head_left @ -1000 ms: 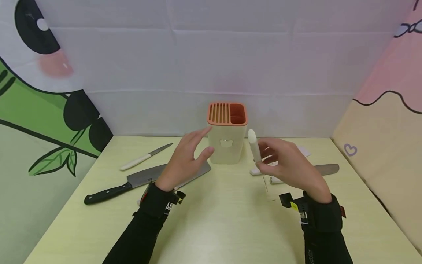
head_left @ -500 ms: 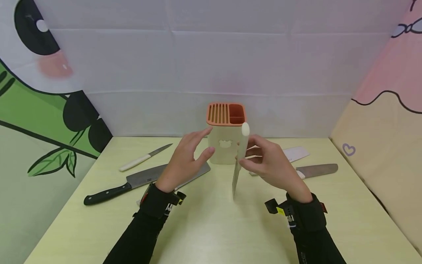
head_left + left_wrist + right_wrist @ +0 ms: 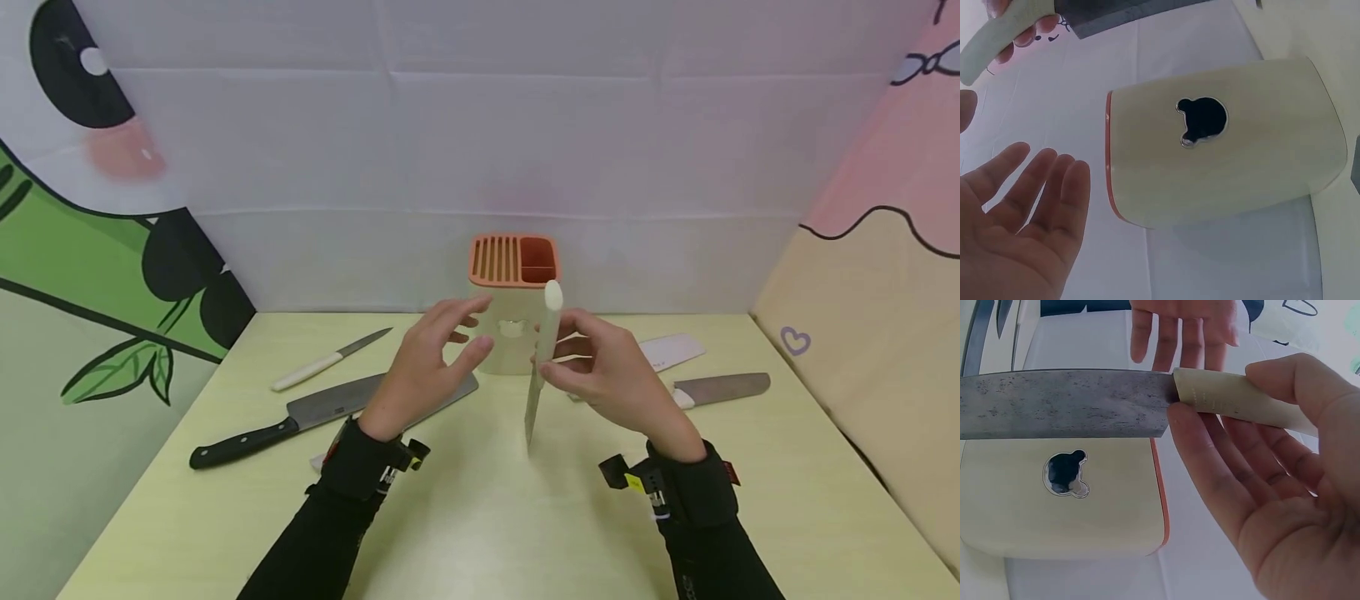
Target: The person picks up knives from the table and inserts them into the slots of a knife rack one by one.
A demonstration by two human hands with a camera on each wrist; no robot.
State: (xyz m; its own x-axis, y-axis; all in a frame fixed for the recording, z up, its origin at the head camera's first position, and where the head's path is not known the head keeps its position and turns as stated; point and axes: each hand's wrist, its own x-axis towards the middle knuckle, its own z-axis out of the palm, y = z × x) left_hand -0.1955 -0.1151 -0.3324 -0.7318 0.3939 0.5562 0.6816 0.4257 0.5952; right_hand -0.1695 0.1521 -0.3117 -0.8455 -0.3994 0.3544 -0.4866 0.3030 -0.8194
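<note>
My right hand (image 3: 611,379) pinches a knife (image 3: 551,321) by its off-white handle between thumb and fingers. The handle points up and the grey blade hangs down, in front of the knife block. In the right wrist view the broad, speckled knife blade (image 3: 1072,403) shows fully. The cream knife block (image 3: 1154,169) stands upright, with an orange slotted top (image 3: 497,260) and a bear-shaped window (image 3: 1205,119). My left hand (image 3: 423,367) hovers at the block's front left, palm inward and fingers relaxed, holding nothing.
Left on the table lie a small white-handled knife (image 3: 309,371) and a black-handled cleaver (image 3: 326,407); another blade (image 3: 456,395) is partly hidden by the left hand. On the right are a pale-bladed knife (image 3: 671,350) and a broad-bladed knife (image 3: 723,388). A cloth backdrop (image 3: 337,167) stands behind.
The right hand has carried the knife leftward from the right side to the front of the block, its blade now visible hanging down. The left hand has barely shifted.
</note>
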